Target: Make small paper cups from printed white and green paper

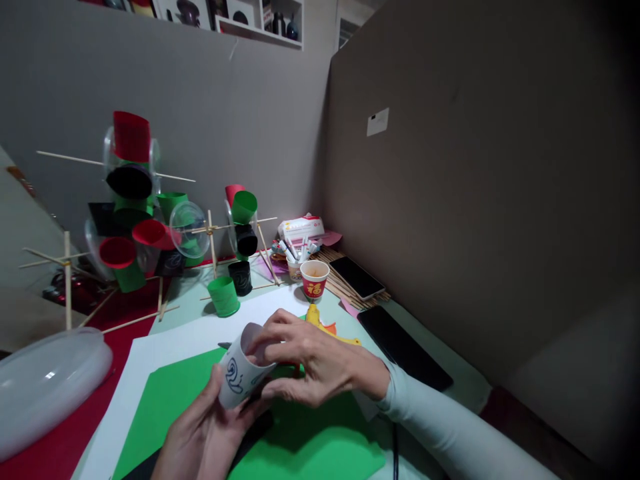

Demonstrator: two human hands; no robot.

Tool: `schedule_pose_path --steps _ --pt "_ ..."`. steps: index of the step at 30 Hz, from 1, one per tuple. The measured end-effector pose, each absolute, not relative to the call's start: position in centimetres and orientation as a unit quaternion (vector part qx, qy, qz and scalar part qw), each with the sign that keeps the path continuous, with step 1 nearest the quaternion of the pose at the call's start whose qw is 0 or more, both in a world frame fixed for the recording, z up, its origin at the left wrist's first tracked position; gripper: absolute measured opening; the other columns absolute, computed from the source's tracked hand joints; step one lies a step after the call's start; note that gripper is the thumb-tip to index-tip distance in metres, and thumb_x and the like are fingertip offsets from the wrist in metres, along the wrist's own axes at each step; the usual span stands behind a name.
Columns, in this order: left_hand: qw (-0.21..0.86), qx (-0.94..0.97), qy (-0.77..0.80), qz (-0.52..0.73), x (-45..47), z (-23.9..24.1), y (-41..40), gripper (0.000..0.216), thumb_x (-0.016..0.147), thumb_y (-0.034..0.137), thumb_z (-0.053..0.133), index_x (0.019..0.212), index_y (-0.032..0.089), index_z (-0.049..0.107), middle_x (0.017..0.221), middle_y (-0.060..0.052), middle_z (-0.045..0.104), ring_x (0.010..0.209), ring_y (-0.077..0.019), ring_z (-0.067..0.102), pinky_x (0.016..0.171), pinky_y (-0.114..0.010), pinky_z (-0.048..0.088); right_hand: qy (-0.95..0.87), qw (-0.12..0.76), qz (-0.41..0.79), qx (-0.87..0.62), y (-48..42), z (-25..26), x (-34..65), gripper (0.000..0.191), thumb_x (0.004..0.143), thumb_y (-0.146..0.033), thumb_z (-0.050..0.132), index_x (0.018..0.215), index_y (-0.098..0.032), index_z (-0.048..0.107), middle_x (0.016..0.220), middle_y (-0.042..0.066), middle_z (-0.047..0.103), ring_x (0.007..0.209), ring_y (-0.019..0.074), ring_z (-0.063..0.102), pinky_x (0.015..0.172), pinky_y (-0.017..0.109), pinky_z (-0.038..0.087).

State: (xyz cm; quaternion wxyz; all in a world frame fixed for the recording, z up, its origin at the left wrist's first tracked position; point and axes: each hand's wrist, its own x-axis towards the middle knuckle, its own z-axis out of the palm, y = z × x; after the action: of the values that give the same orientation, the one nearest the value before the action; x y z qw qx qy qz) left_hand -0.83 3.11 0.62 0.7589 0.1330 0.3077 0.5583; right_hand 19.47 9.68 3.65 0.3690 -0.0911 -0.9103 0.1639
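Note:
A white paper tube [234, 383] with blue swirl drawings stands tilted above the green sheet [320, 443]. My left hand [203, 427] is wrapped around its lower part, thumb along the left side. From the right, my right hand [317, 363] has its fingers in the tube's upper opening, with the thumb outside near the lower edge; the fingertips are partly hidden. Behind that hand lies a yellow tool [316, 317] with an orange part. A small green paper tube [223, 297] and a black one [241, 277] stand farther back.
A red paper cup [315, 283] and a cup of markers [296, 261] stand behind. At right lie a phone [357, 277], wooden sticks [333, 285] and a black flat object [405, 347]. Stick frames with coloured tubes [132, 137] rise at left, near a translucent balloon-like object [50, 387].

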Motion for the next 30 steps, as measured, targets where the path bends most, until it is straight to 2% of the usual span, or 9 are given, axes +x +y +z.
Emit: schedule_pose_path --steps 4,6,9,13,17,19,24,27,30 --pt "0.748 0.153 0.302 0.571 -0.8 0.7 3.1 0.066 0.079 0.006 0.078 0.138 0.034 0.067 0.127 -0.006 0.078 0.094 -0.0244 0.074 0.086 -0.039 0.067 -0.885 0.411 0.187 -0.111 9.0 3.9 19.0 0.032 0.099 -0.047 0.068 0.103 -0.015 0.069 0.123 0.015 0.072 0.118 0.0237 0.058 0.107 0.042 0.049" --pt "0.724 0.178 0.321 0.584 -0.4 1.0 3.0 0.066 0.075 0.010 0.083 0.136 0.032 0.069 0.129 -0.004 0.077 0.107 -0.0284 0.073 0.089 -0.035 0.065 -0.874 0.423 0.195 -0.141 8.6 4.0 18.8 0.031 0.099 -0.047 0.068 0.096 -0.015 0.067 0.122 0.017 0.071 0.120 0.0236 0.059 0.107 0.041 0.049" --pt "0.671 0.221 0.377 0.599 0.1 1.1 2.8 0.066 0.067 0.018 0.092 0.129 0.026 0.074 0.123 -0.006 0.080 0.119 -0.0351 0.069 0.092 -0.033 0.065 -0.870 0.408 0.206 -0.187 8.0 4.0 18.6 0.024 0.098 -0.036 0.071 0.085 -0.018 0.063 0.117 0.014 0.070 0.122 0.0231 0.058 0.108 0.040 0.049" --pt "0.652 0.242 0.403 0.595 -0.1 0.2 2.9 0.058 0.059 0.022 0.098 0.115 0.024 0.081 0.113 -0.004 0.083 0.121 -0.0343 0.069 0.093 -0.028 0.063 -0.861 0.415 0.212 -0.202 7.6 3.8 18.2 0.021 0.099 -0.026 0.068 0.080 -0.019 0.062 0.112 0.012 0.071 0.129 0.0237 0.056 0.111 0.040 0.047" --pt "0.646 0.246 0.411 0.594 -0.5 -0.5 3.1 0.045 0.053 0.018 0.101 0.095 0.023 0.085 0.104 -0.002 0.085 0.119 -0.0329 0.070 0.096 -0.027 0.061 -0.846 0.442 0.223 -0.198 7.6 3.6 18.1 0.026 0.102 -0.031 0.064 0.080 -0.017 0.067 0.105 0.013 0.073 0.127 0.0239 0.059 0.110 0.041 0.048" --pt "0.649 0.253 0.412 0.588 -0.6 -0.6 3.1 0.045 0.052 0.016 0.101 0.093 0.023 0.086 0.103 -0.002 0.085 0.120 -0.0336 0.070 0.098 -0.029 0.061 -0.840 0.456 0.221 -0.194 7.7 3.6 18.1 0.030 0.102 -0.033 0.064 0.077 -0.017 0.067 0.100 0.012 0.074 0.126 0.0240 0.060 0.108 0.040 0.050" --pt "0.664 0.265 0.411 0.566 -0.5 -0.6 3.2 0.047 0.057 0.021 0.101 0.101 0.020 0.085 0.105 -0.007 0.084 0.117 -0.0334 0.072 0.100 -0.033 0.060 -0.844 0.467 0.168 -0.203 8.0 3.4 18.2 0.033 0.099 -0.025 0.066 0.066 -0.020 0.061 0.094 0.010 0.073 0.119 0.0242 0.063 0.100 0.041 0.055" --pt "0.663 0.257 0.407 0.573 -0.6 -0.4 3.4 0.045 0.058 0.026 0.101 0.099 0.019 0.085 0.103 -0.008 0.084 0.114 -0.0322 0.072 0.095 -0.032 0.062 -0.852 0.466 0.145 -0.190 8.3 3.4 18.6 0.029 0.094 -0.020 0.068 0.066 -0.020 0.060 0.096 0.012 0.074 0.119 0.0264 0.062 0.100 0.045 0.053" --pt "0.682 0.237 0.386 0.574 -0.4 0.0 3.4 0.034 0.067 0.033 0.094 0.096 0.017 0.083 0.103 -0.009 0.082 0.112 -0.0308 0.071 0.087 -0.032 0.064 -0.885 0.435 0.093 -0.139 8.4 3.4 18.8 0.020 0.090 -0.020 0.067 0.071 -0.019 0.063 0.101 0.013 0.074 0.123 0.0285 0.061 0.102 0.046 0.049"
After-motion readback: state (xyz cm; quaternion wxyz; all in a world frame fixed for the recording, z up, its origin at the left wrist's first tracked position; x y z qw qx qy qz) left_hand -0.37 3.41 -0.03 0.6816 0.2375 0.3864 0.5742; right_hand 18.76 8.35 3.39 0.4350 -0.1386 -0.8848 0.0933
